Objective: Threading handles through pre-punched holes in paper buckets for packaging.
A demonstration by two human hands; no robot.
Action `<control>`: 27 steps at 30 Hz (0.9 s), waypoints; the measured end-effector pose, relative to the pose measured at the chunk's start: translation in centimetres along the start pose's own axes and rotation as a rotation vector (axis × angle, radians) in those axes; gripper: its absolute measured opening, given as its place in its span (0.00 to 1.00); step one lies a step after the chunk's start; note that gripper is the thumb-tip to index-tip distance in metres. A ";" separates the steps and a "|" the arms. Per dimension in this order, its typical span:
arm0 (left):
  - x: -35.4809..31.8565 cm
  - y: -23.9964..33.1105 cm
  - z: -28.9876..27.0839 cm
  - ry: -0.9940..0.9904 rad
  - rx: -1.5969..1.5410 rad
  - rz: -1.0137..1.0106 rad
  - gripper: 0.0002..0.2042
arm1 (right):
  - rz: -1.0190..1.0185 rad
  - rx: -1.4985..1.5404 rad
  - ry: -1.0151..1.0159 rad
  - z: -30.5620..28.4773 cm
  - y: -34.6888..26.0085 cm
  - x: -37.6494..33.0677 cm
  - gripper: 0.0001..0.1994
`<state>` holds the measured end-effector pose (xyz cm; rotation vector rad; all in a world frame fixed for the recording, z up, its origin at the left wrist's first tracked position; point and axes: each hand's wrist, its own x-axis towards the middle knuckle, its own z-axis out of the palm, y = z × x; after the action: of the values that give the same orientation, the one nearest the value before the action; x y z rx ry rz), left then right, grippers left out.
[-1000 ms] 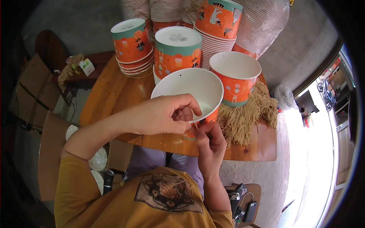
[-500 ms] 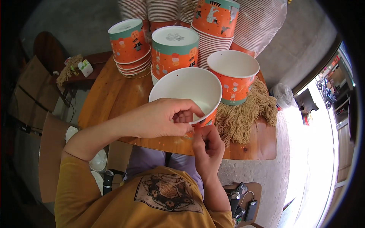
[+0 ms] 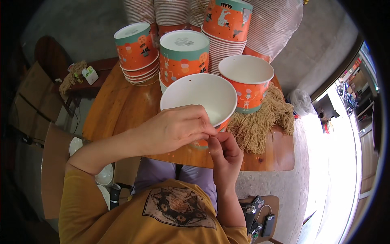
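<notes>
A white-lined paper bucket (image 3: 195,91), orange outside with a small hole near its far rim, stands upright at the table's near edge. My left hand (image 3: 180,128) lies across its near side, fingers pinched close to the rim. Against those fingertips, my right hand (image 3: 226,149) is closed in a pinch, thumb pressed to the forefinger. Whatever the fingertips hold is too small to make out. Just right of the bucket lies a heap of beige cords (image 3: 260,126). Partly on it stands a second upright bucket (image 3: 248,81).
Upturned orange-and-green buckets stand in stacks on the wooden table (image 3: 109,110), among them a left stack (image 3: 136,51), a middle one (image 3: 185,61) and a tall one (image 3: 225,30). Plastic-wrapped stacks (image 3: 272,24) rise behind. A side stool (image 3: 268,203) holds a phone.
The fingertips of both hands have come together in front of the bucket's near rim. My left fingers have left the inside of the rim and closed into a pinch.
</notes>
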<state>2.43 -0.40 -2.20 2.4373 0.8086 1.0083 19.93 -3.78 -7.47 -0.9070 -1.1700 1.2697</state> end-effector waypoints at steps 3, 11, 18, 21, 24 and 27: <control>0.0 -0.2 0.0 0.041 0.116 0.060 0.09 | -0.069 -0.060 0.041 0.2 0.5 -0.1 0.06; 0.0 0.0 0.6 0.088 0.168 0.058 0.09 | -0.140 -0.023 0.080 0.6 0.7 0.2 0.03; 0.2 1.0 0.1 0.007 -0.167 -0.396 0.10 | -0.254 -0.105 0.169 0.9 1.7 0.7 0.06; 0.2 0.7 0.1 -0.002 -0.195 -0.394 0.11 | -0.301 -0.204 0.183 1.2 1.8 0.9 0.07; 0.2 0.6 0.1 0.003 -0.180 -0.350 0.13 | -0.358 -0.303 0.209 1.2 2.2 1.1 0.07; 0.2 0.7 -0.1 -0.048 -0.152 -0.353 0.13 | -0.381 -0.393 0.234 1.2 2.3 1.2 0.08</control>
<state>2.72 -0.79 -1.60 2.0876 1.0579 0.8391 18.16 -2.39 -9.29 -1.0244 -1.3491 0.6193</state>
